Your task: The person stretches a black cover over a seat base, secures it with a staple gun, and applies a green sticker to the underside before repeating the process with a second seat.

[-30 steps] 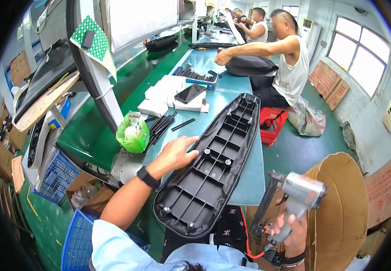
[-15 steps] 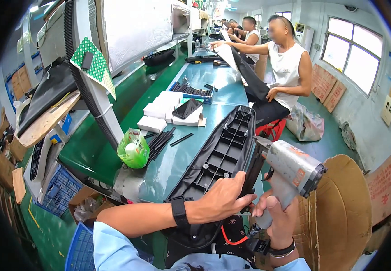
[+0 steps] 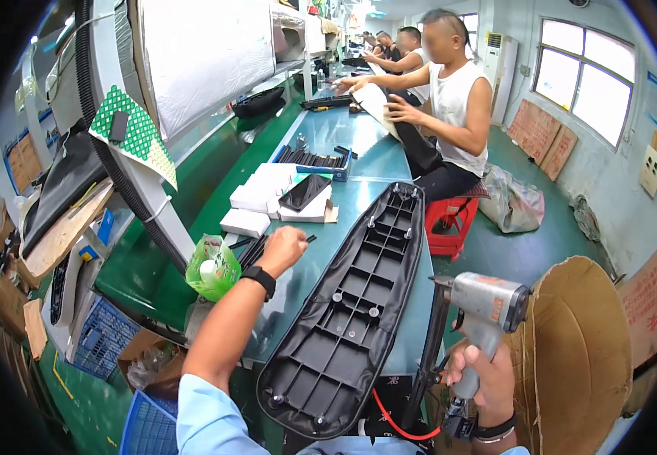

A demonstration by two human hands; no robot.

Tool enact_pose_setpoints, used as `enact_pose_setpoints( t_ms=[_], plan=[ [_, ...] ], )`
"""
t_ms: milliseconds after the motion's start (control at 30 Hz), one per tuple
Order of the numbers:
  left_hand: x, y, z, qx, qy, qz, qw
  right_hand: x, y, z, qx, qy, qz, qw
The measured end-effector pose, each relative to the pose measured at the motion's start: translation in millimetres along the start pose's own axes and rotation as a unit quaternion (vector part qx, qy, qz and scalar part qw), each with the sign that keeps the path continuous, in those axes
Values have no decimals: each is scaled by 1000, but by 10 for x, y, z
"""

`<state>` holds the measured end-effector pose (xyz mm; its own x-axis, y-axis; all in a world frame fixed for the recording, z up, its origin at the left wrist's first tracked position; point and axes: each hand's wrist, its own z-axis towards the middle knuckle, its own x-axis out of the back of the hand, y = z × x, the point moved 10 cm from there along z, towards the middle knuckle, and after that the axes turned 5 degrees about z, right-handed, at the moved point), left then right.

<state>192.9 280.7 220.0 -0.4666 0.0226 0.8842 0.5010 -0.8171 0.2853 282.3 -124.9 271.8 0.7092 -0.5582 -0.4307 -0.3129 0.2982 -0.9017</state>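
Observation:
My left hand point(image 3: 283, 249) is over the table with its fingers curled down onto a black staple strip, whose end point(image 3: 311, 238) sticks out on the right. The fingertips are mostly hidden. Beside it lies a pile of black staple strips point(image 3: 248, 253). My right hand point(image 3: 486, 373) is closed round the handle of a silver-grey air staple gun point(image 3: 487, 301), its long black magazine hanging down and a red hose attached. Between my arms a long black padded seat point(image 3: 343, 307) lies underside up, its ribbed plastic base showing with black cover material folded over the rim.
White boxes point(image 3: 246, 223) with a phone point(image 3: 305, 192) on top and a blue tray of strips point(image 3: 315, 161) stand farther back. A green plastic bag point(image 3: 213, 267) is at the table's left edge. Cardboard point(image 3: 582, 341) stands at right. A co-worker point(image 3: 457, 98) sits at the far side.
My left hand has moved from the staple gun, forward and left to the strips. The staple gun has lowered slightly in my right hand. The co-worker has lowered the dark material.

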Motion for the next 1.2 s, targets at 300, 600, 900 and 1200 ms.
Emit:
enact_pose_setpoints(
  t_ms=[300,600,900,1200],
  plan=[
    [-523,-382,34,48,-4,87,995,309,99,-51,-33,33,-20,999],
    [674,617,-183,78,38,-472,878,149,-145,-9,-6,28,-12,1000],
    [1406,2426,-1151,-73,-137,-570,807,-477,-624,-205,108,-56,38,992],
    [1400,2620,-1493,-57,-210,-623,752,-622,-643,-561,73,-83,43,993]
  ],
)
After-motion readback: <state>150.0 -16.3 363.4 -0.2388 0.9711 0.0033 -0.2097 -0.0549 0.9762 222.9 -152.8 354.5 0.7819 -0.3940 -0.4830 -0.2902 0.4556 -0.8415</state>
